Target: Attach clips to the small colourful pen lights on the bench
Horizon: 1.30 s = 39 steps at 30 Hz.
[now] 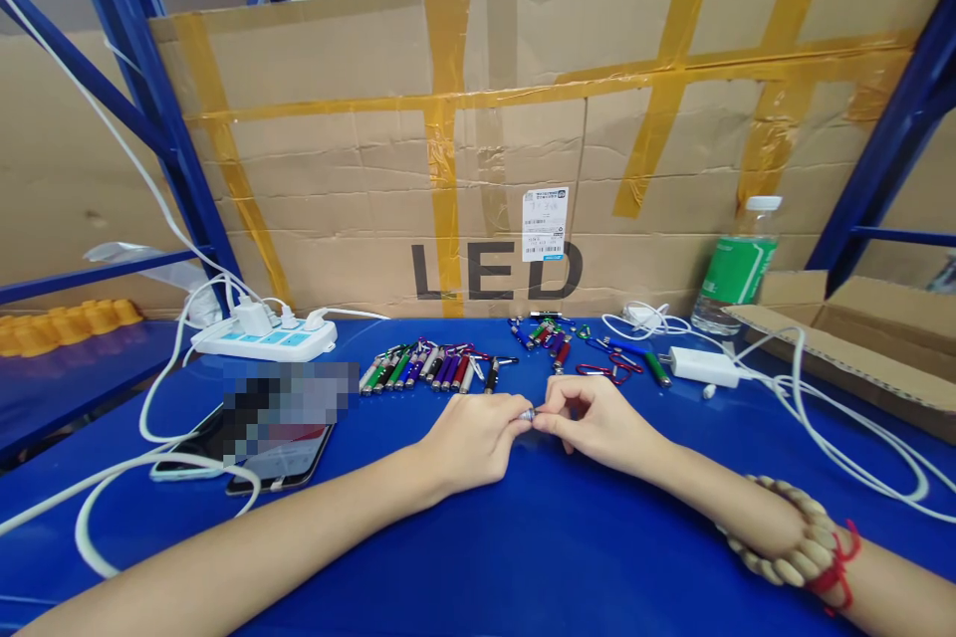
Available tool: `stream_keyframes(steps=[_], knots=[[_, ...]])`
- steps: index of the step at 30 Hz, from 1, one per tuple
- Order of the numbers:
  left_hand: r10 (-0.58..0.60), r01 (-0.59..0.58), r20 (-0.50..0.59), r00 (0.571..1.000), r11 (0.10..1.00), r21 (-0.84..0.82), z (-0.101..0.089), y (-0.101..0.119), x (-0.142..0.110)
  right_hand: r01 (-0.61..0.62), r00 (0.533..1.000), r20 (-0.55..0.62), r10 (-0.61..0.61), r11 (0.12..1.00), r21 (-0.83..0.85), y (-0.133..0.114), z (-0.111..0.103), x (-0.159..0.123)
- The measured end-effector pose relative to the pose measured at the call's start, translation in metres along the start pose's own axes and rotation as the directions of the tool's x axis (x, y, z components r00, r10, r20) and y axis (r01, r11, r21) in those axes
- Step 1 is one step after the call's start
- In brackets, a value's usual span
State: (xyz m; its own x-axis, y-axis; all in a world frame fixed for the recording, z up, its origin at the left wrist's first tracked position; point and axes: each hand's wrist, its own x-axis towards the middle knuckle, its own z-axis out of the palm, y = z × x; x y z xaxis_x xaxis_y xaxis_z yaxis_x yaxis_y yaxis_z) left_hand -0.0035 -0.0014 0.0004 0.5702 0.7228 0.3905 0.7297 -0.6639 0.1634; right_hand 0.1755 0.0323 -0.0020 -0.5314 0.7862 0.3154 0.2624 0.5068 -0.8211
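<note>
My left hand [476, 440] is closed around a small cylinder, with only its silvery end [527, 414] showing between thumb and forefinger; it looks like a mini flashlight. Right at that end, my right hand [601, 425] pinches with thumb and forefinger, and what it grips there is too small to make out. Just beyond the hands lies a row of mini keychain flashlights [433, 368] in several colours, with clips at their far ends. Farther right are a loose pile of flashlights [549, 333], a red carabiner clip [601, 373] and a green flashlight [658, 368].
At left, phones [280, 458] lie beside a white power strip [269, 340] with cables. A white charger [703, 366], a bottle with a green label [736, 269] and an open cardboard box [858, 348] stand at right. A large carton [358, 179] closes off the back.
</note>
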Motion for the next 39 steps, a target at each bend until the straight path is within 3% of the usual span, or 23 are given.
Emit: stream_keyframes(steps=[7,11,16,27,39], knots=[[-0.052,0.051,-0.011,0.999,0.995,-0.087,-0.0007,0.0009,0.0014,-0.068,0.998,0.003,0.068,0.997,0.022,0.0002,0.0010,0.0027],[-0.089,0.082,-0.041,0.995,0.988,-0.133,-0.0030,0.0025,0.0025,-0.062,0.998,-0.015,0.063,0.998,0.026,-0.0035,-0.0004,0.0037],[-0.106,0.101,-0.023,0.994,0.983,-0.156,-0.0065,0.0045,0.0023,-0.014,0.998,-0.068,0.008,0.996,-0.088,-0.0071,-0.0026,0.0040],[-0.106,0.101,-0.045,0.993,0.989,-0.107,-0.0037,0.0045,0.0017,0.014,0.998,-0.053,-0.029,0.963,-0.268,-0.0045,-0.0052,0.0022],[-0.114,0.113,-0.028,0.993,0.993,-0.042,-0.0057,0.0066,0.0017,0.026,0.996,-0.071,-0.055,0.934,-0.357,-0.0077,-0.0053,0.0028]])
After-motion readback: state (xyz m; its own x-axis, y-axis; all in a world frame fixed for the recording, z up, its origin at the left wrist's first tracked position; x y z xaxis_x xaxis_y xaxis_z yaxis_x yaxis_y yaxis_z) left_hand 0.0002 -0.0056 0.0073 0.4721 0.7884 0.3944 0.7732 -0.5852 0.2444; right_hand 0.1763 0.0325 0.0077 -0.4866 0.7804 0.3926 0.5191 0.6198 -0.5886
